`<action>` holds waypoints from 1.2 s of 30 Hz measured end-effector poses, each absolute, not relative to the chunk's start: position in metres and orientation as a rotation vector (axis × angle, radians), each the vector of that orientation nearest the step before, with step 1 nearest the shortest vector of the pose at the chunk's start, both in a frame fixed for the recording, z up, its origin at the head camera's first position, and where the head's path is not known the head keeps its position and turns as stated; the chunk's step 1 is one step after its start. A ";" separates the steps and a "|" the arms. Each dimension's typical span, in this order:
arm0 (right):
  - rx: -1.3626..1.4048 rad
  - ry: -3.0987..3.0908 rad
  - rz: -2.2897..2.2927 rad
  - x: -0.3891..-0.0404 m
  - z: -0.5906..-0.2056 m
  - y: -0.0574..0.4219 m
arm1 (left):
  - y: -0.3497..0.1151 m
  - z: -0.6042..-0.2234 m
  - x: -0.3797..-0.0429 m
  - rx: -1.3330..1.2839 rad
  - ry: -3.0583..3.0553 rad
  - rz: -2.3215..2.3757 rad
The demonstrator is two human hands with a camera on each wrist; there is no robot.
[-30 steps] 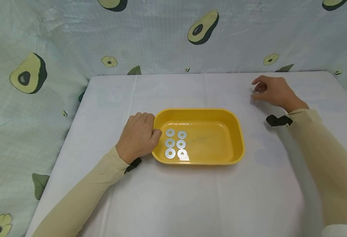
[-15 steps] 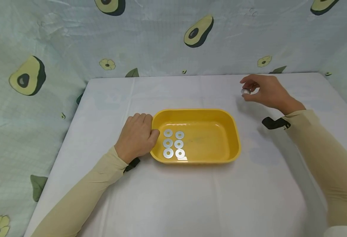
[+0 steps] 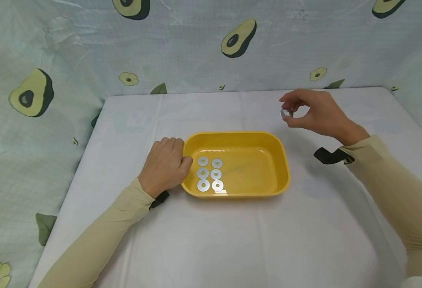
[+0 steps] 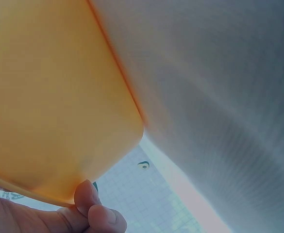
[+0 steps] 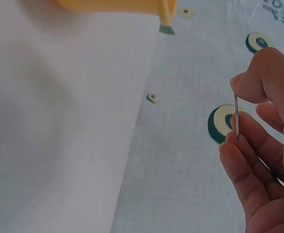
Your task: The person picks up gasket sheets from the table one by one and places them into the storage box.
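A yellow plastic tray (image 3: 254, 193) stands on the table, with several flat metal washers (image 3: 202, 173) in two columns at its left end. My left hand (image 3: 165, 164) grips the tray's left rim; in the left wrist view the fingers (image 4: 86, 194) curl at the rim under the tray wall (image 4: 49, 97). My right hand (image 3: 315, 112) is raised behind and to the right of the tray. Between thumb and fingers it pinches one washer (image 3: 286, 113), seen edge-on as a thin washer (image 5: 237, 116) in the right wrist view.
A white cloth (image 3: 211, 240) covers the table. Behind it and on the left hangs a pale curtain (image 3: 182, 48) printed with avocados. Black wrist straps (image 3: 328, 156) show at both sleeve ends.
My right hand has lifted and moved left toward the tray, bringing the pinched washer into sight. My left hand keeps its hold on the rim, and the washers in the tray stay put.
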State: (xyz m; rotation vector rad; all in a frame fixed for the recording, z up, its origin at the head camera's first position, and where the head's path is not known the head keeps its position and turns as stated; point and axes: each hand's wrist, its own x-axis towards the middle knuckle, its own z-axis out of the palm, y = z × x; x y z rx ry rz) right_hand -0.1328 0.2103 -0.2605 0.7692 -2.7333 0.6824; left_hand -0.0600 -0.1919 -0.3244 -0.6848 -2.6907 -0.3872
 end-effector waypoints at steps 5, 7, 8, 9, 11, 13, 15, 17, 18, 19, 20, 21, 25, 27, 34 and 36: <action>0.912 -2.619 0.736 -0.124 -0.256 0.198 | -0.193 -0.325 -0.060 -0.680 -2.693 -0.388; 0.954 -2.597 0.749 -0.120 -0.254 0.193 | -0.193 -0.325 -0.060 -0.681 -2.693 -0.388; 0.971 -2.590 0.752 -0.118 -0.253 0.191 | -0.194 -0.325 -0.060 -0.681 -2.693 -0.388; 0.991 -2.585 0.754 -0.116 -0.252 0.189 | -0.194 -0.325 -0.060 -0.681 -2.694 -0.388; 1.032 -2.575 0.757 -0.112 -0.251 0.184 | -0.194 -0.325 -0.060 -0.683 -2.692 -0.388; 1.078 -2.566 0.763 -0.107 -0.251 0.178 | -0.194 -0.325 -0.060 -0.685 -2.690 -0.386; 1.125 -2.554 0.781 -0.103 -0.251 0.173 | -0.194 -0.326 -0.060 -0.684 -2.689 -0.384; 1.173 -2.541 0.815 -0.099 -0.252 0.167 | -0.194 -0.326 -0.060 -0.685 -2.686 -0.382; 1.197 -2.535 0.831 -0.097 -0.252 0.164 | -0.194 -0.326 -0.060 -0.685 -2.686 -0.380; 1.222 -2.531 0.847 -0.096 -0.253 0.161 | -0.194 -0.326 -0.060 -0.686 -2.685 -0.380; 1.248 -2.527 0.865 -0.094 -0.254 0.158 | -0.194 -0.326 -0.060 -0.686 -2.684 -0.378; 1.274 -2.525 0.882 -0.092 -0.255 0.155 | -0.194 -0.326 -0.060 -0.686 -2.682 -0.377; 1.352 -2.538 0.930 -0.085 -0.261 0.145 | -0.194 -0.326 -0.060 -0.685 -2.683 -0.380; 1.383 -2.546 0.947 -0.082 -0.266 0.140 | -0.194 -0.326 -0.060 -0.684 -2.686 -0.381; 1.481 -2.603 1.004 -0.077 -0.281 0.130 | -0.194 -0.327 -0.060 -0.688 -2.688 -0.381; 1.495 -2.612 1.016 -0.075 -0.284 0.128 | -0.194 -0.327 -0.059 -0.690 -2.685 -0.383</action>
